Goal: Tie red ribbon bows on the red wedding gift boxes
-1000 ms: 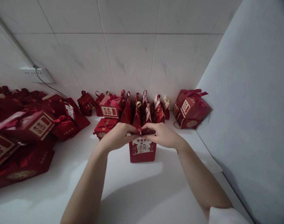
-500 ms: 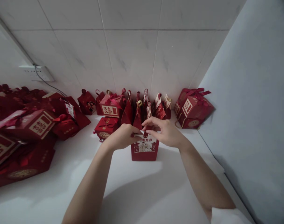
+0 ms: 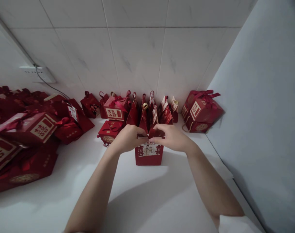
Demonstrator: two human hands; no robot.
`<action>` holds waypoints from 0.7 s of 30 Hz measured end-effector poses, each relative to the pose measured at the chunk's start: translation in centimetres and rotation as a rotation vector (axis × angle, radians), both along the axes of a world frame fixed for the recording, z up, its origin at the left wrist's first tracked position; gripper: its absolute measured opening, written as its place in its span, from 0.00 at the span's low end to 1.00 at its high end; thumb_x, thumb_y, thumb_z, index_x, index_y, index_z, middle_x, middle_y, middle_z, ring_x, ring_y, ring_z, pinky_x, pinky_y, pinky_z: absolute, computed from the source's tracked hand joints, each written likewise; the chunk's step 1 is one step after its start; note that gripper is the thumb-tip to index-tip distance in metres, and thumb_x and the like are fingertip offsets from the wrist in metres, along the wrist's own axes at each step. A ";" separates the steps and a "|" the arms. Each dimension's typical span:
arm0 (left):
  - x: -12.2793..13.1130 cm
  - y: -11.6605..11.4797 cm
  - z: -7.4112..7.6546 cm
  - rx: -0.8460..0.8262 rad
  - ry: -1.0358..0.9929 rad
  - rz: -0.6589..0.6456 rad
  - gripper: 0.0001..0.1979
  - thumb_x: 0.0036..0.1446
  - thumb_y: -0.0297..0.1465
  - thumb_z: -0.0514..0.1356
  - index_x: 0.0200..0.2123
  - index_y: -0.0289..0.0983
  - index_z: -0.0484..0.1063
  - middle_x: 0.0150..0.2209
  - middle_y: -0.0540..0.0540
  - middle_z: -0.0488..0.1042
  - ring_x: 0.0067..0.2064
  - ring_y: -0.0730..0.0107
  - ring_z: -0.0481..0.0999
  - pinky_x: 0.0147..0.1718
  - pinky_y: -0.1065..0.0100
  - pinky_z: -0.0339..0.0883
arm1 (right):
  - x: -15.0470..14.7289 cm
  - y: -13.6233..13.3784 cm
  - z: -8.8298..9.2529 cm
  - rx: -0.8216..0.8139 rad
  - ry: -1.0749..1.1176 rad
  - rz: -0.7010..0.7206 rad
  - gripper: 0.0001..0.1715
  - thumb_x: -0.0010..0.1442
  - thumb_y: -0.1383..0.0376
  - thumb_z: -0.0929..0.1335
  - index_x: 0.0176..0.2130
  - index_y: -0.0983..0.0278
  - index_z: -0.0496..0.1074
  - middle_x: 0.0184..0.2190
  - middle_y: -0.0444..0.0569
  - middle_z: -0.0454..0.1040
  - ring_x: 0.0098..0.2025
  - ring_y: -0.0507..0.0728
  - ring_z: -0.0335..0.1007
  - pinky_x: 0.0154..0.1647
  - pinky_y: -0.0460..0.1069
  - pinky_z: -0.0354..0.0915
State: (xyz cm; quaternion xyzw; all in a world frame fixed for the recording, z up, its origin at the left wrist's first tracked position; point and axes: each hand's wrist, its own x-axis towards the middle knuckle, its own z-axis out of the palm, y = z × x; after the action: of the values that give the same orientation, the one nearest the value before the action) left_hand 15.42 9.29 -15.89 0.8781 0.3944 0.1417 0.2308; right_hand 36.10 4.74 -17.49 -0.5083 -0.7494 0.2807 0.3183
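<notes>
A small red gift box (image 3: 148, 154) with a printed label on its front stands on the white surface (image 3: 142, 197) in front of me. My left hand (image 3: 128, 138) and my right hand (image 3: 171, 137) both pinch the top flaps of this box, fingers meeting over its middle. The box's top is hidden under my fingers. Right behind it stands a row of closed red gift boxes with peaked tops and ribbon loops (image 3: 144, 111).
A heap of larger red boxes (image 3: 38, 129) fills the left side. Two stacked red boxes (image 3: 200, 111) sit in the back right corner. A flat red box (image 3: 110, 129) lies left of my hands. Tiled wall behind, a grey panel (image 3: 263, 113) to the right, a socket (image 3: 38, 72) upper left.
My right hand lifted its fingers off the box top half a second ago and has come back down onto it. The box sits slightly farther from me.
</notes>
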 end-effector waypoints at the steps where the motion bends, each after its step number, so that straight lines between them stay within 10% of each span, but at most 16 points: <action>1: 0.0 0.1 -0.1 0.011 -0.006 0.014 0.10 0.55 0.36 0.62 0.32 0.37 0.80 0.27 0.48 0.78 0.29 0.72 0.73 0.28 0.72 0.59 | 0.0 0.1 0.0 0.005 -0.052 0.010 0.10 0.58 0.58 0.71 0.36 0.62 0.72 0.32 0.43 0.75 0.32 0.53 0.71 0.31 0.47 0.62; 12: -0.2 0.2 0.0 0.103 0.011 -0.134 0.06 0.55 0.32 0.63 0.30 0.37 0.79 0.27 0.49 0.78 0.28 0.73 0.73 0.28 0.73 0.59 | 0.0 0.1 -0.2 0.199 -0.250 0.197 0.07 0.64 0.69 0.65 0.42 0.64 0.73 0.39 0.51 0.75 0.41 0.57 0.71 0.41 0.50 0.63; 21: -2.2 2.1 -0.5 -0.191 0.006 -0.124 0.13 0.55 0.39 0.61 0.39 0.38 0.79 0.33 0.48 0.80 0.32 0.68 0.76 0.29 0.72 0.63 | 1.6 1.0 -0.9 -0.055 -0.185 0.096 0.14 0.64 0.56 0.67 0.45 0.61 0.73 0.40 0.49 0.79 0.38 0.57 0.74 0.39 0.50 0.66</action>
State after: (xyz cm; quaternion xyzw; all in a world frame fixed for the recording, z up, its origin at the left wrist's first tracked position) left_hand 13.18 11.38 -16.40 0.8753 0.3518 0.0863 0.3204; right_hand 37.70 5.78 -18.37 -0.5040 -0.7910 0.2681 0.2199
